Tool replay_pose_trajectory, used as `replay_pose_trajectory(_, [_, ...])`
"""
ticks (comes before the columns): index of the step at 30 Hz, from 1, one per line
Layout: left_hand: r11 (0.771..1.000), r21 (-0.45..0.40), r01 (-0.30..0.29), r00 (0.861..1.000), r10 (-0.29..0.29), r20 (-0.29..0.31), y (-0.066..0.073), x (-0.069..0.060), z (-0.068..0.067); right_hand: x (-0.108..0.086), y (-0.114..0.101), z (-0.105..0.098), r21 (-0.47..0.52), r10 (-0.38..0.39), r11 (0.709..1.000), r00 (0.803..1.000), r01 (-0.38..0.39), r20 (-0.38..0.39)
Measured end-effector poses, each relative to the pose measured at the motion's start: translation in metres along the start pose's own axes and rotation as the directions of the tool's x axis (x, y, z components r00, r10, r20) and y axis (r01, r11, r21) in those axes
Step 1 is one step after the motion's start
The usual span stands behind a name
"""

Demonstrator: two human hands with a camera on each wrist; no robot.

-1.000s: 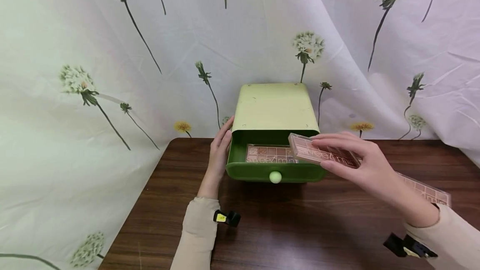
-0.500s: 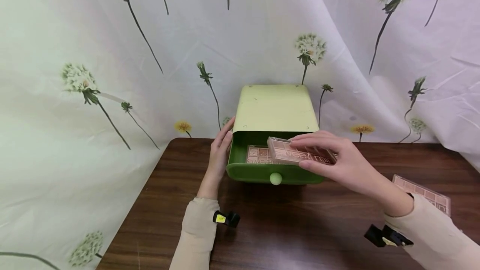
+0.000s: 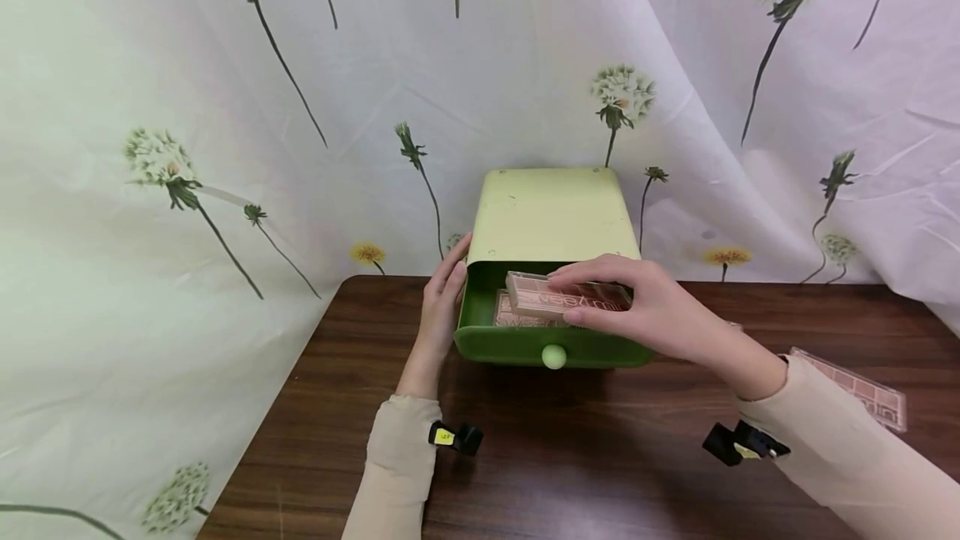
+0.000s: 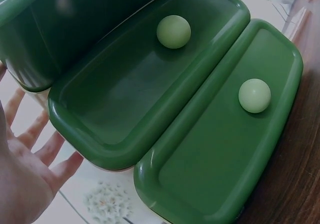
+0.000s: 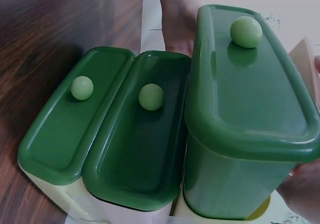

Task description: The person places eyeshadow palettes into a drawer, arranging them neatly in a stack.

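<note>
A small cabinet (image 3: 555, 215) with a pale yellow-green top has its green top drawer (image 3: 510, 347) pulled out. My left hand (image 3: 441, 307) rests against the cabinet's left side; its fingers (image 4: 37, 129) are spread along that side in the left wrist view. Between thumb and fingers, my right hand (image 3: 637, 302) pinches a clear-lidded eyeshadow palette (image 3: 528, 294), tilted over the drawer. Beneath it, a second eyeshadow palette (image 3: 510, 315) lies inside the drawer, mostly covered from sight. The held palette's edge (image 5: 306, 66) shows behind the drawer front in the right wrist view.
Another eyeshadow palette (image 3: 862, 394) lies on the dark wooden table (image 3: 600, 457) at the right, partly behind my right sleeve. Two closed lower drawers, a middle drawer (image 5: 135, 154) and a bottom drawer (image 5: 65, 134), have round knobs. A flowered cloth (image 3: 337, 107) hangs behind.
My right hand has moved left with the eyeshadow palette, bringing it from the drawer's right side to over its middle. The left hand has stayed against the cabinet.
</note>
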State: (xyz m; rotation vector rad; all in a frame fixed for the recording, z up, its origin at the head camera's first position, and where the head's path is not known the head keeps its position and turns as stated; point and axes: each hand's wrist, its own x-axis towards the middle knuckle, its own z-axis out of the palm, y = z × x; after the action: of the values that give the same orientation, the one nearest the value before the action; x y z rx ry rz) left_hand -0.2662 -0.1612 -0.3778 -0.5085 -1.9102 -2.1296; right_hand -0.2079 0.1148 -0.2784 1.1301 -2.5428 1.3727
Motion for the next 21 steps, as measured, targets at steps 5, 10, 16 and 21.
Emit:
replay_pose_trajectory(5, [1.0, -0.005, -0.001, 1.0, 0.002, 0.003, 0.002, 0.0, 0.001, 0.009, -0.001, 0.002, 0.007, 0.025, 1.0, 0.999, -0.026, 0.048])
replay_pose_trajectory(10, [1.0, -0.01, 0.002, 1.0, -0.002, 0.005, 0.002, 0.0, 0.001, 0.016, -0.004, 0.007, -0.008, 0.06, 0.998, 0.996, -0.059, 0.065])
replay_pose_trajectory(16, [1.0, -0.01, 0.009, 1.0, -0.009, -0.002, 0.0, 0.0, -0.001, 0.02, -0.007, 0.011, -0.055, 0.094, 0.995, 0.99, -0.088, 0.105])
replay_pose_trajectory(21, [1.0, -0.021, 0.01, 1.0, -0.01, 0.003, -0.001, 0.0, -0.001, 0.024, -0.004, 0.012, -0.08, 0.158, 0.986, 0.976, -0.148, 0.149])
